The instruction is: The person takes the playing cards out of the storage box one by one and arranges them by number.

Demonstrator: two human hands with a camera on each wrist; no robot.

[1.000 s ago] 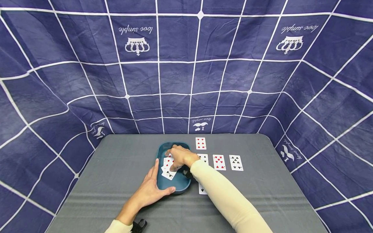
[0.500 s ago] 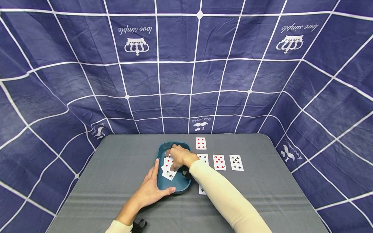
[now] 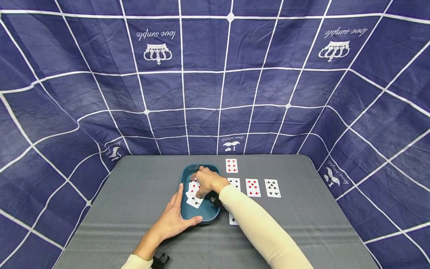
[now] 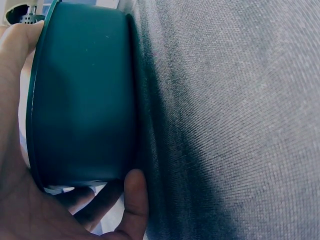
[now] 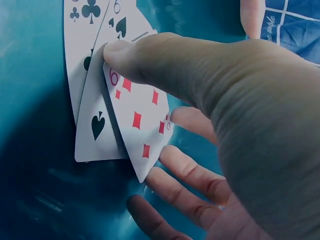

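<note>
A teal plastic tray [image 3: 207, 216] with rounded corners stands on the grey table, several playing cards inside. My left hand [image 3: 173, 218] holds its near-left corner, thumb along the near side and fingers against the left wall. The left wrist view shows the thumb tip at the rim of the tray wall [image 4: 85, 100]. My right hand [image 3: 209, 181] reaches into the tray. In the right wrist view it pinches the six of diamonds [image 5: 137, 120], thumb on its upper corner, fingertips at the opposite edge. Under that card lie a six of spades [image 5: 95, 135] and a clubs card [image 5: 75, 45].
Right of the tray, face-up cards lie on the table: a six of hearts [image 3: 231, 165] at the back, then a spades card [image 3: 234, 182], a hearts card [image 3: 253, 187] and a clubs card [image 3: 272, 188]. My right forearm partly hides another spades card [image 3: 232, 219]. A blue gridded cloth [image 3: 201, 89] hangs behind.
</note>
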